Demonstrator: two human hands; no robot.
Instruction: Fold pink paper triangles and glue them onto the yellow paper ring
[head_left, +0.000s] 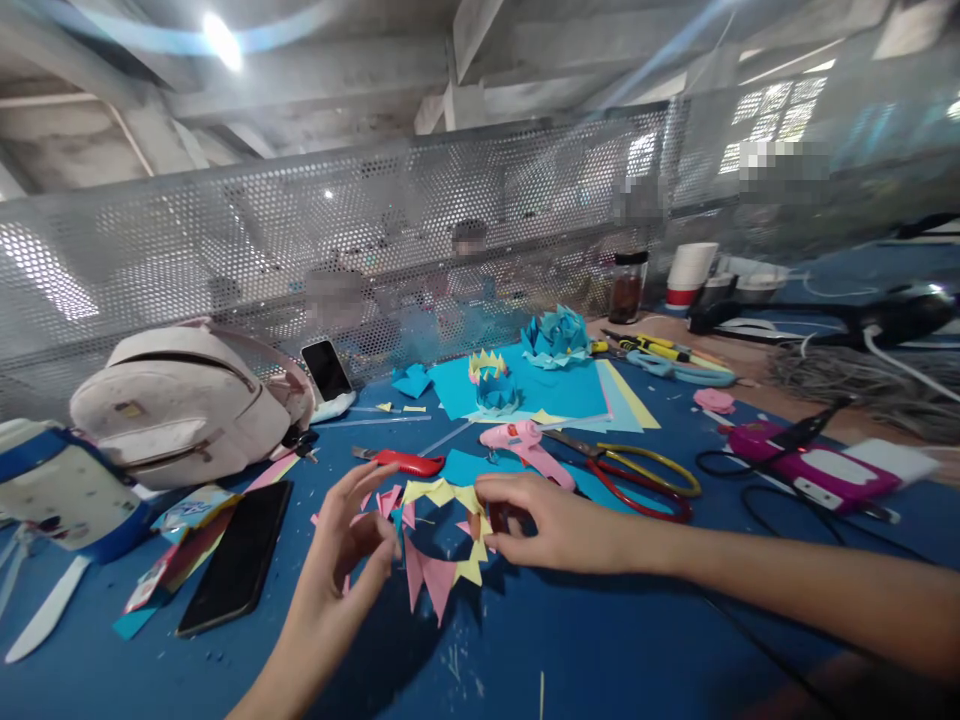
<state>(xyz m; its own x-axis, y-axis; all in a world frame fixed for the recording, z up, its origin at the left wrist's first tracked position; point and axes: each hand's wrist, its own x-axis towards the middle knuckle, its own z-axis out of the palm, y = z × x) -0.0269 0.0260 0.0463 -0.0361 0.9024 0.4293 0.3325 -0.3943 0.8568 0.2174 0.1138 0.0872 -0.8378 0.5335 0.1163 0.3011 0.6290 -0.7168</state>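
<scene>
Scuffed blue table [585,635]; perforated metal screen [405,215] beyond; concrete beams [476,35] overhead. Nearer the wearer than the pink glue gun [534,450]: a ring of pointed yellow and pink paper [433,580]. Right hand [551,520], before the gun, pinches its yellow edge. Left hand [345,545], left of the gun, is loosely spread; contact with paper unconfirmed.

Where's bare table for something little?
Mostly bare blue table: in front of the paper ring, between left forearm and right forearm; also between left forearm and black phone. Crowded: behind the ring, with glue gun, scissors, red cutter.
</scene>
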